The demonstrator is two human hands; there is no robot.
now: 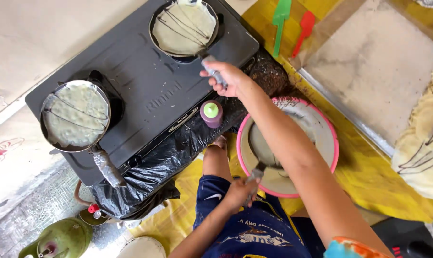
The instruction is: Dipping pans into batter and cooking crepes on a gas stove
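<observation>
A makeshift floor-level cooking spot, likely a home or street-stall kitchen: a black two-burner gas stove (144, 86) sits low on a black plastic sheet (149, 172), carrying two pans (75, 114) of thin crepes, with a green gas cylinder (61, 239) beside it, a batter bowl (317, 129), spatulas (281, 19) and a metal tray (379, 67) on yellow cloth (369, 177)

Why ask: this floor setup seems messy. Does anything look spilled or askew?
Dark crumbs lie scattered right of the stove. The right hand holds the far pan by its handle; the left hand holds a ladle in the pink basin.
</observation>
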